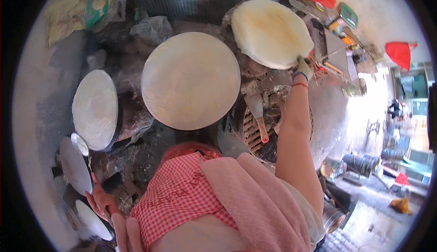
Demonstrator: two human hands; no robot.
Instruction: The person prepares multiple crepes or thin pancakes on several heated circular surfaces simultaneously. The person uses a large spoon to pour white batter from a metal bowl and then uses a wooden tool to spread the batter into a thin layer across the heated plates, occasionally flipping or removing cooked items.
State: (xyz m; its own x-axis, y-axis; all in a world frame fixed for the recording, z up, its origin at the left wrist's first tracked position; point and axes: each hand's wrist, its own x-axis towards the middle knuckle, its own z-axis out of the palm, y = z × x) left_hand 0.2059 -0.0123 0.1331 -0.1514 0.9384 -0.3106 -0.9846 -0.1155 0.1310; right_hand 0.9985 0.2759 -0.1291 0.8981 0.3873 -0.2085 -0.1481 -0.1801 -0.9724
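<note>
My right hand (304, 68), in a pale glove with blue and red bands at the wrist, reaches out to the far right. Its fingers are closed at the near right edge of a large round pancake (272, 32), pale with a browned middle. At the lower left my left hand (101, 198) is closed around the handle of a ladle (80, 144), whose bowl lies near a grey round griddle (75, 164). A wide round griddle (191, 81) in the centre bears a pale, even layer. On the left griddle (94, 110) is another white layer.
A scraper with a wooden handle (261, 126) lies on a round grate (253, 138) below my right forearm. Another pale round surface (93, 220) is at the lower left. Sacks (75, 17) lean at the far left; a cluttered stand (339, 54) is at the right.
</note>
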